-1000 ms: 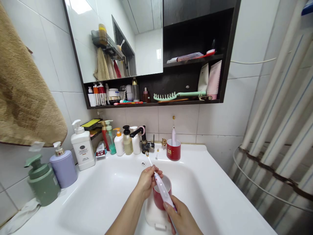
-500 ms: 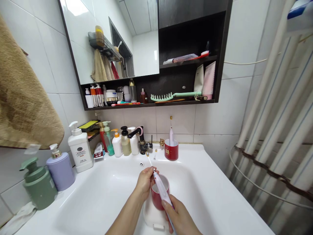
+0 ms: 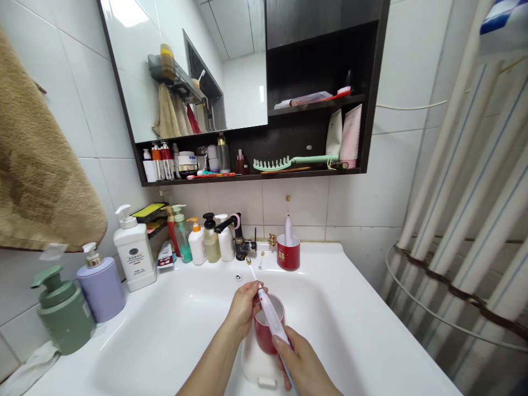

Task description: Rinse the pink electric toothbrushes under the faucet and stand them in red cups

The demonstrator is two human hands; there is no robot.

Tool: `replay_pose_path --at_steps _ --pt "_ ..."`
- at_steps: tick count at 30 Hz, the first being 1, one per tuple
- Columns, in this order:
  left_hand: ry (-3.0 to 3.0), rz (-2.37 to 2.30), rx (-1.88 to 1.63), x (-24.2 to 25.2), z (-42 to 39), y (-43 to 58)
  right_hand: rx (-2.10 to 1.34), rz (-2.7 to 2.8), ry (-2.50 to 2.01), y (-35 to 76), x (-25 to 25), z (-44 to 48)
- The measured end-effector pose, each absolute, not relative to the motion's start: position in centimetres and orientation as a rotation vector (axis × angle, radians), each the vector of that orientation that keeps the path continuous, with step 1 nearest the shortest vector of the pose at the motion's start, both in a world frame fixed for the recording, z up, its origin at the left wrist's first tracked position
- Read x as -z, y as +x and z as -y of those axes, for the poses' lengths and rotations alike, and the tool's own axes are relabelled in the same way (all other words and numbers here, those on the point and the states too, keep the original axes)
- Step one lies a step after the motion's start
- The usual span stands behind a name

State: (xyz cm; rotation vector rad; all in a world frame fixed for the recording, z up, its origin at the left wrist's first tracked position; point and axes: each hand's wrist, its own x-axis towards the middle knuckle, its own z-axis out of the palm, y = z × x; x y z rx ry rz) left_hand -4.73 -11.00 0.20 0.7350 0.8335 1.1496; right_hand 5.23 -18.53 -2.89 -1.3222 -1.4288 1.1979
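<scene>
Above the sink I hold an electric toothbrush (image 3: 272, 316) at a slant, its head pointing up and away toward the faucet. My right hand (image 3: 303, 360) is closed around the lower part of the pale pink handle. My left hand (image 3: 246, 301) pinches the thin neck of the brush head (image 3: 252, 269) where it meets the handle. Behind the handle a red cup (image 3: 264, 333) stands on a white lidded box (image 3: 258, 366) in the basin; the toothbrush partly hides the cup.
A second red cup (image 3: 288, 253) with another electric toothbrush (image 3: 288, 228) stands on the back rim. A small loose brush head (image 3: 261, 260) lies beside the black faucet (image 3: 239, 236). Several pump bottles (image 3: 198, 242) line the left side. A dark mirror cabinet (image 3: 317, 140) hangs above.
Both hands keep the same hold on the toothbrush. The whole view has shifted very slightly; nothing else visibly moved.
</scene>
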Motion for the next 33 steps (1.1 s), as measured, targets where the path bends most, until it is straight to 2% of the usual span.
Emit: replay_pose_path --at_steps 33 --pt "0.852 -0.888 -1.196 -0.29 10.87 -5.11 -1.204 1.426 -1.319 5.30 2.97 18.61"
